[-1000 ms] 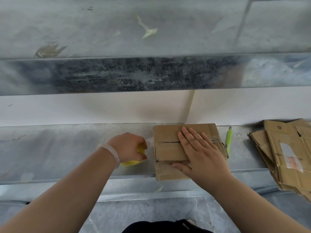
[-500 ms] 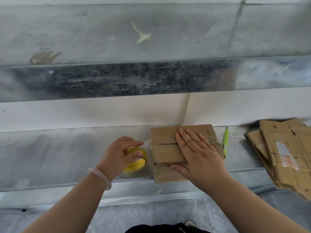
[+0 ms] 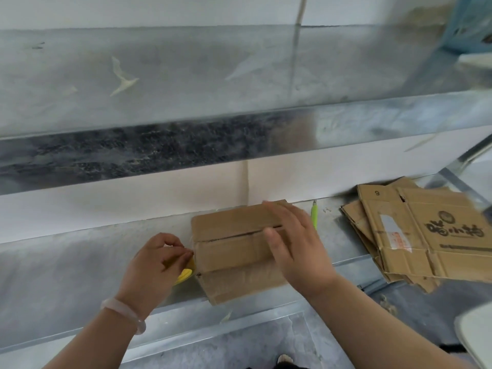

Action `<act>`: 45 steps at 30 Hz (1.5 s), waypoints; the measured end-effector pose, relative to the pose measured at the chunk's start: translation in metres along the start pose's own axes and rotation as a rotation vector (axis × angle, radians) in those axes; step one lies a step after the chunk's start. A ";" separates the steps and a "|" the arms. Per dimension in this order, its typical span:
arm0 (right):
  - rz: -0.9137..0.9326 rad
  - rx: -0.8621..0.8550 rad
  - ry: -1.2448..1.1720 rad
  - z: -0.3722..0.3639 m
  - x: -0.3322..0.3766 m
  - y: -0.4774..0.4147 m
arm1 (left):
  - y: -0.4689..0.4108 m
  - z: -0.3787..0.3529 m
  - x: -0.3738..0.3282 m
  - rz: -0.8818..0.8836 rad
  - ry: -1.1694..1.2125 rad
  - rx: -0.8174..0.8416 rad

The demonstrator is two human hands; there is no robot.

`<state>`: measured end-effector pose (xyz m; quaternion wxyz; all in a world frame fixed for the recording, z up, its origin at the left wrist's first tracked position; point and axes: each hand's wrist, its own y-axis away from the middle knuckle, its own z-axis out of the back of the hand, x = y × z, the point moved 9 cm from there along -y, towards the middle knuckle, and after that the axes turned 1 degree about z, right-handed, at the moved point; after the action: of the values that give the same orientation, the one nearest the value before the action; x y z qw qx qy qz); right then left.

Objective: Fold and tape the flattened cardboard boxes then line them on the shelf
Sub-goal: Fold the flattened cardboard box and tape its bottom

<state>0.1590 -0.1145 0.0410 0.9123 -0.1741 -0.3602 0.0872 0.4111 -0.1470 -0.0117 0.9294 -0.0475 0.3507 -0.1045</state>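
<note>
A small folded cardboard box (image 3: 234, 243) is pictured at the centre of the frame, set close to the front edge of the lower shelf (image 3: 80, 265), its two top flaps closed and a dark seam left showing between them. The flaps are held down by the right hand (image 3: 295, 246), which is laid flat with straight fingers over the right end of the box top. The left hand (image 3: 157, 259) is brought against the box's left edge with fingers curled, thumb and fingertips pinched together at the corner, and a yellow tape roll (image 3: 185, 274) is gripped under the palm. Whether a clear strip has been drawn out cannot be told. The folding of this box is judged done and its taping only begun, since no tape is made out across the seam. No finished boxes are seen lined up, and a stack of flattened boxes (image 3: 412, 235) waits at the right of the frame, so most of the task is judged to be left. A green pen-like tool (image 3: 314, 215) is seen just behind the right hand, near the wall. The upper half of the frame is filled by the upper shelf (image 3: 186, 89), on which pale scraps are stuck. A pale bracelet (image 3: 125, 311) is worn on the left wrist. The stack takes up the shelf's right end and overhangs its front, which may crowd any row laid there.
</note>
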 end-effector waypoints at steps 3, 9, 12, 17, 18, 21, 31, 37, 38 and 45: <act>-0.446 -0.317 -0.205 0.035 -0.070 0.006 | 0.004 0.000 0.004 0.016 -0.034 0.006; -0.927 0.090 0.112 -0.008 -0.185 0.010 | 0.008 0.003 0.010 0.018 -0.047 -0.010; -0.870 0.187 0.286 -0.023 -0.199 0.009 | 0.010 0.005 0.012 0.058 -0.009 -0.029; -0.859 0.109 0.162 -0.015 -0.196 0.022 | 0.011 0.006 0.012 0.040 -0.018 -0.007; -0.844 0.050 0.084 -0.008 -0.185 0.026 | 0.011 0.005 0.011 0.042 -0.016 0.002; -0.739 -0.141 -0.088 0.023 -0.138 0.044 | 0.010 0.005 0.007 0.034 0.007 0.031; -0.263 0.087 -0.057 0.015 0.028 0.045 | 0.012 0.014 0.030 0.212 0.073 0.024; -0.049 0.251 -0.019 -0.020 0.076 0.044 | 0.008 0.005 0.018 0.158 0.099 0.021; -0.059 0.296 -0.029 -0.031 0.075 0.045 | 0.008 0.002 0.014 0.162 0.123 0.021; -0.127 0.370 0.011 -0.065 0.055 0.043 | 0.013 -0.016 -0.001 0.183 0.179 0.040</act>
<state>0.2419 -0.0756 0.0155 0.9343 0.0190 -0.3435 0.0932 0.4018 -0.1348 -0.0256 0.9007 0.0128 0.4332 -0.0300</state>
